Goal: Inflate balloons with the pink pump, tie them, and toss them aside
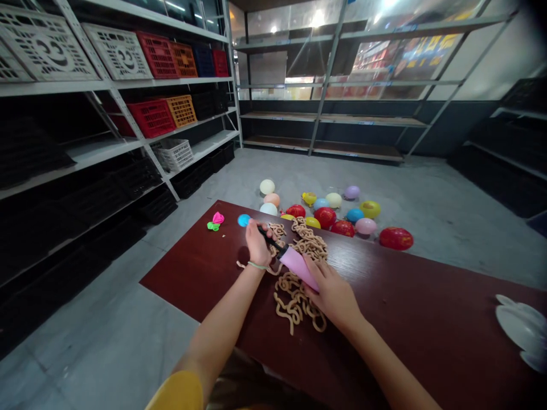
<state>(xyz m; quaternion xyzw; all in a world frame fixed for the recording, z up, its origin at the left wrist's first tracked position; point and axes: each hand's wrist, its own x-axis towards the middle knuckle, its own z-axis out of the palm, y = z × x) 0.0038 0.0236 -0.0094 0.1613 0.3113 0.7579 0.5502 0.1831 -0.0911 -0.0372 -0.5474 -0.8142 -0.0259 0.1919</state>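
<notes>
My right hand (333, 293) grips the pink body of a balloon pump (296, 265) over a dark red table (427, 319). My left hand (257, 244) is closed around the pump's black nozzle end, next to a small blue balloon (244, 220). A thin band circles my left wrist. Under and around both hands lies a heap of tan, twisted long balloons (299, 296), with more of them (310, 239) further back. A pink and green uninflated balloon (215, 221) rests on the table's far left corner.
Several inflated round balloons (325, 215) in mixed colours lie on the grey floor beyond the table. Metal shelves with plastic crates (151, 117) line the left wall; more shelving (329, 117) stands at the back. White plastic pieces (519, 327) sit at the table's right edge.
</notes>
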